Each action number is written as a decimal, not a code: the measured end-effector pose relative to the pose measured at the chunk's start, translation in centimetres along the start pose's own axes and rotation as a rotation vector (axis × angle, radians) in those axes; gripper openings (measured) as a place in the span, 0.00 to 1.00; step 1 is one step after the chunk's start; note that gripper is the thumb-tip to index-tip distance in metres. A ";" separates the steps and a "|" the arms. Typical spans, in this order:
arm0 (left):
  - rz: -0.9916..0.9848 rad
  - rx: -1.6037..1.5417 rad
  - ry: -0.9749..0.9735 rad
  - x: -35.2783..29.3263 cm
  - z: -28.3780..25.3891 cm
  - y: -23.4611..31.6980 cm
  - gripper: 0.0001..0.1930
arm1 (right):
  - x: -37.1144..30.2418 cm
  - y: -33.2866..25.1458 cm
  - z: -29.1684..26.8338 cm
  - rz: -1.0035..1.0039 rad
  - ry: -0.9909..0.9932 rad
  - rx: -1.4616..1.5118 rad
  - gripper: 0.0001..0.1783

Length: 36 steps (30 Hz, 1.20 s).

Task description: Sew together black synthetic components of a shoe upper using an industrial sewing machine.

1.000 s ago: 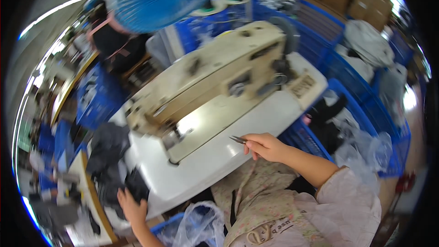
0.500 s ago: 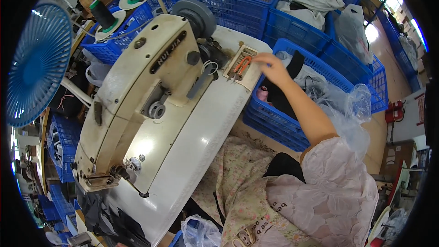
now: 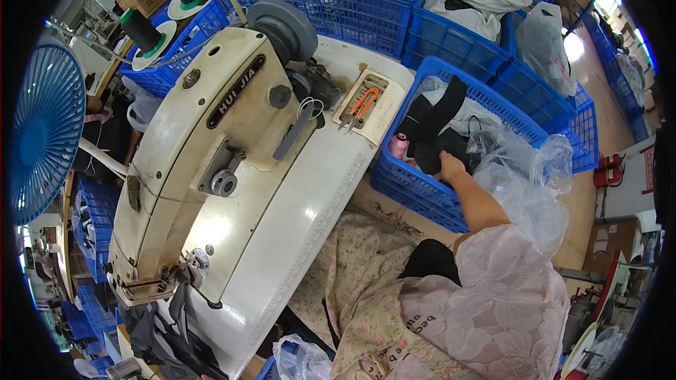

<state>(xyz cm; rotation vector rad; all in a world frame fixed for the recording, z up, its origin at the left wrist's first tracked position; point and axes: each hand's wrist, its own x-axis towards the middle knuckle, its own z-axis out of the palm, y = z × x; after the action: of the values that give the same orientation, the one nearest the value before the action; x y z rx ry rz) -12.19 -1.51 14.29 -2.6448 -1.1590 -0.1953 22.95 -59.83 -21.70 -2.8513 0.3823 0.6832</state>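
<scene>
My right hand (image 3: pixel 451 167) reaches into a blue plastic basket (image 3: pixel 420 181) to the right of the sewing machine. Its fingers are closed on the edge of a black fabric piece (image 3: pixel 428 157). Just left of that piece sits a pink spool of thread (image 3: pixel 398 146). Orange-handled thread snips (image 3: pixel 363 104) lie in a recess at the corner of the machine table. Only a sliver of my left hand (image 3: pixel 205 378) shows at the lower edge; its fingers are hidden. Near it, dark fabric pieces (image 3: pixel 165 338) hang by the needle end of the machine.
The cream sewing machine (image 3: pixel 204 134) stands on a white table (image 3: pixel 296 218). At far left is a blue fan (image 3: pixel 46 130); black thread cones (image 3: pixel 141 32) stand behind. Several blue crates (image 3: pixel 338 17) line the back. Clear plastic bags (image 3: pixel 524 183) spill over the basket's right side.
My right hand has left the snips in the recess and moved right and down to the black fabric in the basket. Dark fabric now reaches up to the needle area.
</scene>
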 end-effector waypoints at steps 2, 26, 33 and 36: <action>-0.005 -0.002 0.002 -0.1 -0.3 0.2 0.16 | -0.6 0.2 -0.5 0.004 0.028 0.075 0.46; -0.076 -1.406 -0.841 0.1 0.1 14.1 0.10 | -23.5 -23.6 -13.2 -1.603 -1.296 0.751 0.40; -0.405 -1.985 -0.806 1.5 6.3 20.0 0.12 | -25.4 -24.9 -12.8 -1.464 -1.166 0.538 0.42; -0.418 -2.057 -0.779 2.0 6.4 20.8 0.12 | -25.7 -24.4 -12.8 -1.525 -1.011 0.626 0.42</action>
<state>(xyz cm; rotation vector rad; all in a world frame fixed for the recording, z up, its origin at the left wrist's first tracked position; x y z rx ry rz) 4.67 -11.88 5.01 -4.1523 -2.8403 -0.8700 13.23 -34.41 4.41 -1.2145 -1.2711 1.0815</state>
